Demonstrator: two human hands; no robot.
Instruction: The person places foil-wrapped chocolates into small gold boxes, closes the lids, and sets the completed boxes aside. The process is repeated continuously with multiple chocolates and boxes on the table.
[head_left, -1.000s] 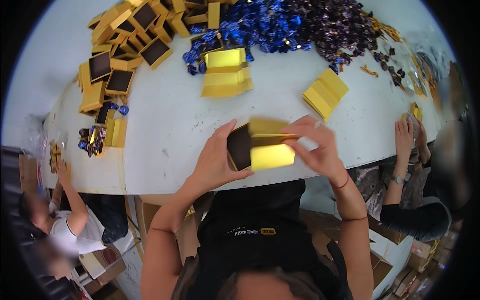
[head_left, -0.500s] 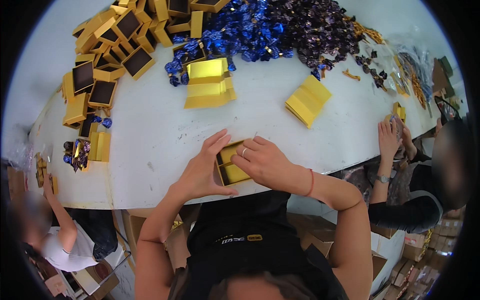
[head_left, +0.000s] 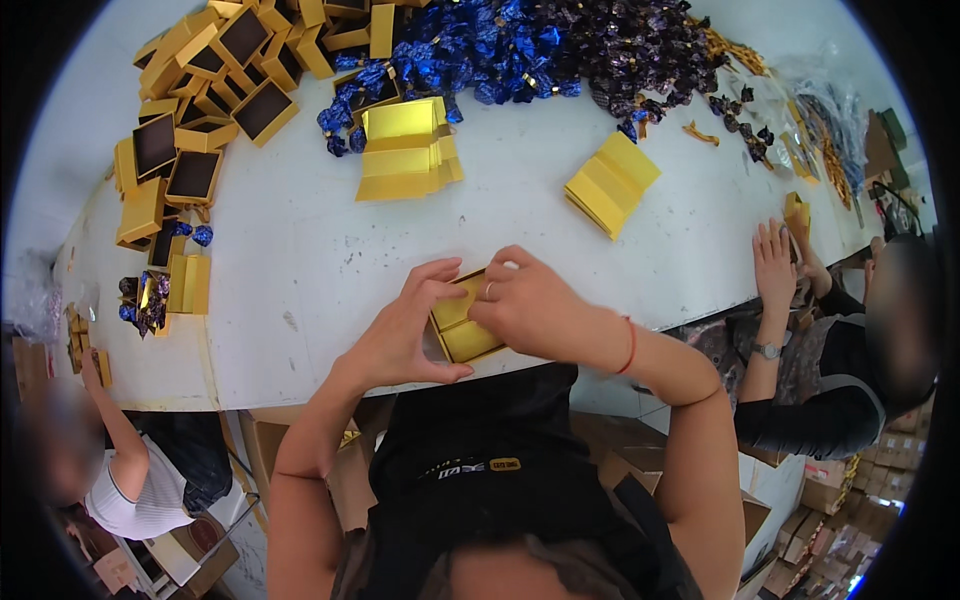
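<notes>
1. Hands first: your left hand (head_left: 405, 335) and right hand (head_left: 530, 310) both closed around a small gold box (head_left: 462, 318) at the near edge of the white table (head_left: 300, 270), just in front of your body. The left cupped its near-left corner, thumb along the front edge; the right lay over its far side, fingers curled down onto the rim.
2. Box position: it rested on the tabletop, its gold inside facing up, partly hidden under your right fingers. Whether a lid or insert sat under that hand could not be told.
3. To do this step well, you needed even pressure from both sides, so the thin card walls stayed square rather than buckling.
4. Thumbs were best kept on the edges, not the shiny faces, which would likely mark easily.
5. Supplies lay well apart from your hands: a stack of flat gold cards (head_left: 405, 150) straight ahead, a second gold stack (head_left: 610, 183) to the right, blue-wrapped sweets (head_left: 470, 50) and dark-wrapped sweets (head_left: 640, 45) at the far edge, finished gold boxes with dark tops (head_left: 200, 110) far left.
6. A co-worker's hand (head_left: 775, 265) rested on the table to your right, clear of your box.
</notes>
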